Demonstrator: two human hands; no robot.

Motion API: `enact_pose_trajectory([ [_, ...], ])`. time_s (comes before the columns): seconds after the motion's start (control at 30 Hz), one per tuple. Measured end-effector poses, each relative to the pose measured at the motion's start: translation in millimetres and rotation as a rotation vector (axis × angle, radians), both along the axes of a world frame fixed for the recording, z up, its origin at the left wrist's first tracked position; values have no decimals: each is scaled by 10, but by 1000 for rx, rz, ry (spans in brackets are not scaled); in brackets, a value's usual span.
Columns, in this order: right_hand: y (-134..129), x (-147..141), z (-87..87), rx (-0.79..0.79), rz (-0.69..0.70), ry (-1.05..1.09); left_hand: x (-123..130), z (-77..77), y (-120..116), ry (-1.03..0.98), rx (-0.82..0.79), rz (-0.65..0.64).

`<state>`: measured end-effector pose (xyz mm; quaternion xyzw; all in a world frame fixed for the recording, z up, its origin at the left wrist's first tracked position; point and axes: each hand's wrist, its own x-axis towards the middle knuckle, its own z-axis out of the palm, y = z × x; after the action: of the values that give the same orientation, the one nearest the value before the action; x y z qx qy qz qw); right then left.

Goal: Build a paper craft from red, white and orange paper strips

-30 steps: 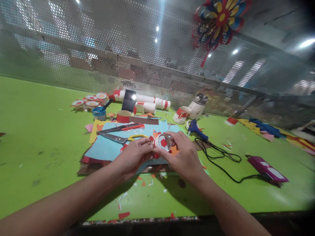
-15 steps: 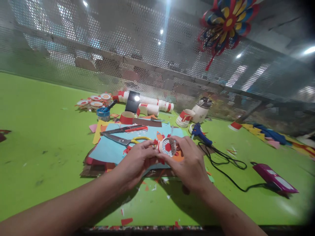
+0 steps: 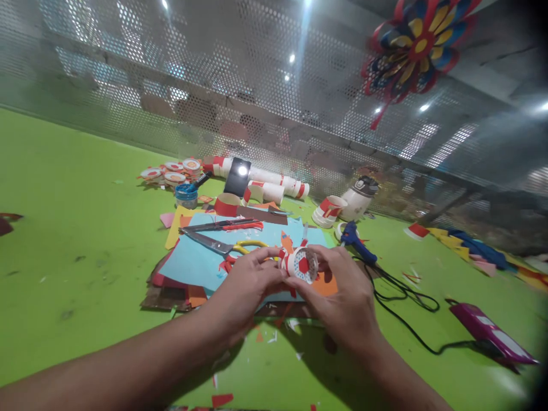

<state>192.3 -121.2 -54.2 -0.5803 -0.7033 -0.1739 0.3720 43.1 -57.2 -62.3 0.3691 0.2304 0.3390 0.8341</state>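
Note:
Both hands hold one small round paper craft (image 3: 303, 265), white with a red centre, blue dots and red and orange paper bits at its edge. My left hand (image 3: 252, 277) grips its left side between thumb and fingers. On the right side, my right hand (image 3: 342, 282) pinches the rim with thumb and fingers. Beneath the hands lies light blue paper (image 3: 188, 265) on a stack of coloured sheets. Yellow-handled scissors (image 3: 218, 245) rest beside my left hand, with a red-handled pair (image 3: 240, 224) behind them.
A blue glue gun (image 3: 358, 244) with a black cable lies right of the stack, near a magenta device (image 3: 492, 332). Behind stand a blue-lidded jar (image 3: 186, 196), a phone (image 3: 237, 177), paper rolls (image 3: 274, 193), cups (image 3: 329, 211) and several round crafts (image 3: 174, 171). Scraps litter the green table (image 3: 77, 228).
The view has shifted, so the background sits further right. The craft has turned slightly in the hands, and its orange piece stands out more. Both hands keep their grip.

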Motion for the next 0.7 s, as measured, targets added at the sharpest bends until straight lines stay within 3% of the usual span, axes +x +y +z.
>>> enact_pose_trajectory([
  [0.7, 29, 53, -20, 46, 33, -19, 5, -30, -12, -48, 109, 8],
])
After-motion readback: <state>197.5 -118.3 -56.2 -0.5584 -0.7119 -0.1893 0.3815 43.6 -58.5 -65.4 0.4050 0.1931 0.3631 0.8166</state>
